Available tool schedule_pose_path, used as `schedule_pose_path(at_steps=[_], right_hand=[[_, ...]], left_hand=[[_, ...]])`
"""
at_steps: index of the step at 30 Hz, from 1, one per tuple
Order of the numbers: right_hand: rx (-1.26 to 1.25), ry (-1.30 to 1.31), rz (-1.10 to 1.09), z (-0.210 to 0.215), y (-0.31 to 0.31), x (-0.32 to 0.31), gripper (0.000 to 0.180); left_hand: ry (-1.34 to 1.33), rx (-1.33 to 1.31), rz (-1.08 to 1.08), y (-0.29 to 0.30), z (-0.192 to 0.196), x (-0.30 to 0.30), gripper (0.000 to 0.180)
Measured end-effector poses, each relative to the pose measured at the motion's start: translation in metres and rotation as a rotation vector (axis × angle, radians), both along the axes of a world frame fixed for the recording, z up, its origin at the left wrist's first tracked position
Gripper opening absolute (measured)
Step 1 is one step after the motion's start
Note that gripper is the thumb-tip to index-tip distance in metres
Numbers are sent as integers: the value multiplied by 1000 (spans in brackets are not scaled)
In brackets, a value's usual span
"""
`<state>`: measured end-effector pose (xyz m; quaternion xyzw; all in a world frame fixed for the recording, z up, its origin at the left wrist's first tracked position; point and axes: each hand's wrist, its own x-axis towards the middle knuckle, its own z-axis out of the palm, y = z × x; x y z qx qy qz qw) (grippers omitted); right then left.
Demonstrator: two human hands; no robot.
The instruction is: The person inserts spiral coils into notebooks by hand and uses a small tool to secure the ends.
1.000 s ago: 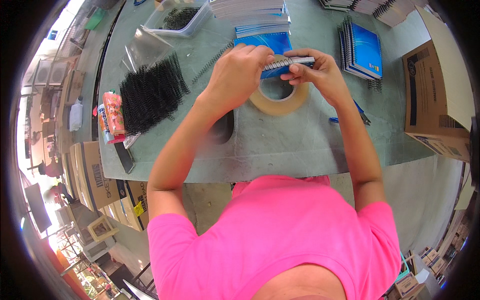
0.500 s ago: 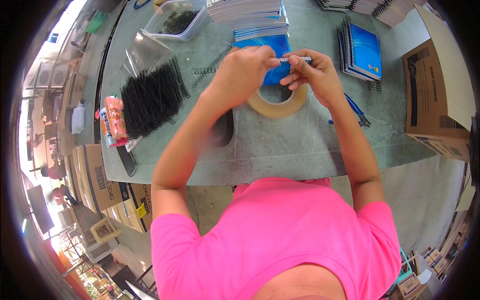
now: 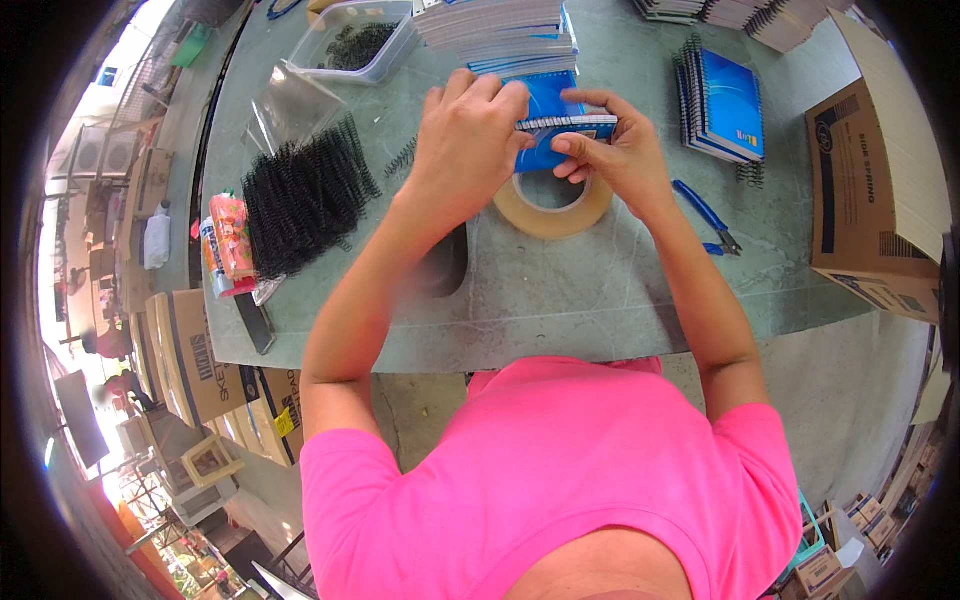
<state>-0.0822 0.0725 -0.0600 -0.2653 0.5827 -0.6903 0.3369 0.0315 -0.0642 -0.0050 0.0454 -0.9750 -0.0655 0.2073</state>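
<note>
Between my hands, a small notebook (image 3: pixel 568 126) with a blue cover stands with its punched edge upward. Dark loops, apparently a spiral coil, run along the left part of that edge. At the left end, my left hand (image 3: pixel 470 140) is closed with its fingertips pressed on the edge. My right hand (image 3: pixel 622 150) grips the right end between thumb and fingers. A roll of clear tape (image 3: pixel 520 216) lies flat on the table just below. Behind it stands a tall stack of notebooks (image 3: pixel 510 42), with another blue cover (image 3: pixel 553 85) in front, partly hidden by my hands.
Black spiral coils (image 3: pixel 305 200) are heaped at the left, near a plastic tub (image 3: pixel 385 66) of more coils. Blue-handled cutters (image 3: pixel 708 215) lie right of my right forearm. Coil-bound notebooks (image 3: pixel 730 100) are piled behind them, beside an open carton (image 3: pixel 845 190) at the table's right edge.
My left hand has shifted left, and more of the notebook's punched edge and blue cover now shows. My right forearm has moved slightly left, uncovering the cutters' handles.
</note>
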Motion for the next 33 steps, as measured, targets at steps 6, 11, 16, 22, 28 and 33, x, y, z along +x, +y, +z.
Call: schedule_pose_path(at_steps=[6, 11, 16, 22, 28, 33], right_hand=[[-91, 1, -25, -5, 0, 6, 20], [-5, 4, -1, -5, 0, 2, 24], [-212, -43, -72, -5, 2, 9, 25], [-233, -40, -21, -6, 3, 7, 22], [22, -104, 16, -8, 10, 8, 24], [-122, -78, -3, 1, 14, 17, 29]], left_hand=[[-54, -53, 56, -3, -11, 6, 28], [49, -11, 23, 3, -2, 0, 27], [-72, -21, 52, -1, -8, 4, 25], [-4, 5, 23, 7, -5, -1, 27], [25, 11, -2, 7, -4, -1, 28], [-109, -63, 36, 2, -13, 2, 29]])
